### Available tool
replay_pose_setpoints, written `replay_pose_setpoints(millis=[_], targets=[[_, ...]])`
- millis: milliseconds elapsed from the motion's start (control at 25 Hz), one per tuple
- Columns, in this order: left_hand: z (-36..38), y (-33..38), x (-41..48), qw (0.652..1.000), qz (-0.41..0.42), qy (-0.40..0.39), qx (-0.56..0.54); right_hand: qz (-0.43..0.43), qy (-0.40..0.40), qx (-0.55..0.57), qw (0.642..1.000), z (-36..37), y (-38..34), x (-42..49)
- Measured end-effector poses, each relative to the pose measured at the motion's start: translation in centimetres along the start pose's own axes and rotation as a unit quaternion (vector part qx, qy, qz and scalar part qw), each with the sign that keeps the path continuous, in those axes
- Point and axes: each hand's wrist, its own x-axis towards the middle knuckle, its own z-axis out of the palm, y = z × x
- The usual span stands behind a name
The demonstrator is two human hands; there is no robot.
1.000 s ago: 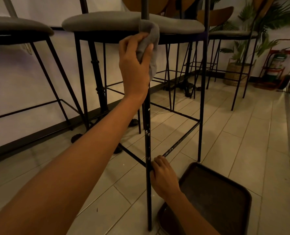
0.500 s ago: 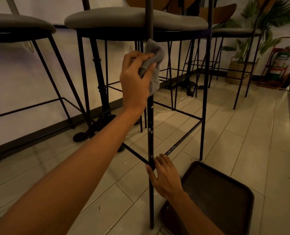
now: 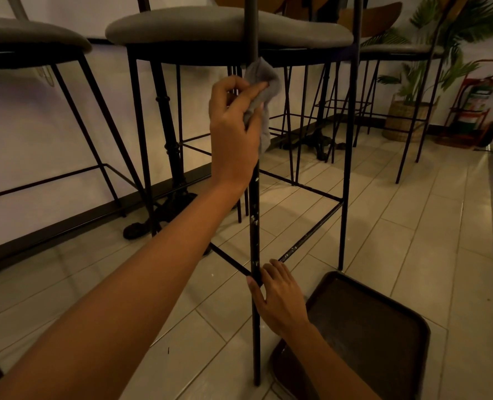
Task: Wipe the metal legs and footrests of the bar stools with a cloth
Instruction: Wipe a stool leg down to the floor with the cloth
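A bar stool with a grey seat [image 3: 210, 24] stands right in front of me on thin black metal legs. Its near front leg [image 3: 254, 226] is speckled with pale marks. My left hand [image 3: 233, 131] grips a grey cloth [image 3: 264, 90] wrapped around that leg, a little below the seat. Lower down, my right hand [image 3: 280, 295] holds the same leg where the footrest bar [image 3: 311, 235] joins it, thumb on the left side, fingers around it.
A dark brown tray [image 3: 378, 342] lies on the tiled floor at the lower right. A second stool [image 3: 29, 39] stands to the left, more stools and a cast table base behind. A potted palm [image 3: 406, 119] and a red fire-extinguisher stand [image 3: 476, 105] are at the far right.
My left hand has slid the cloth down the front leg from the seat's edge to below the seat. My right hand loosened, then closed again on the leg at the footrest joint.
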Motion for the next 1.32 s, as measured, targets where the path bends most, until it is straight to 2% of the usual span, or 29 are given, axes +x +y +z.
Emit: replay_pose_setpoints(millis=[160, 360, 520, 840, 1320], targets=[[0.0, -0.2, -1.4, 1.000, -0.008, -0.022, -0.007, -0.003, -0.003, -0.009, 1.000, -0.1, -0.1, 0.0], [-0.3, 0.2, -0.2, 1.000, -0.001, 0.001, -0.009, 0.005, -0.004, -0.004, 1.000, -0.2, -0.3, 0.0], [-0.1, -0.7, -1.8, 0.999, 0.025, -0.031, 0.030, 0.005, -0.006, -0.001, 1.000, -0.1, -0.3, 0.0], [-0.5, -1.1, -5.2, 0.998, 0.001, -0.060, 0.025, 0.003, 0.000, -0.006, 1.000, -0.1, -0.2, -0.1], [-0.5, -2.4, -6.3, 0.997, 0.028, -0.052, 0.053, 0.000, 0.017, -0.007, 1.000, 0.1, -0.1, 0.0]])
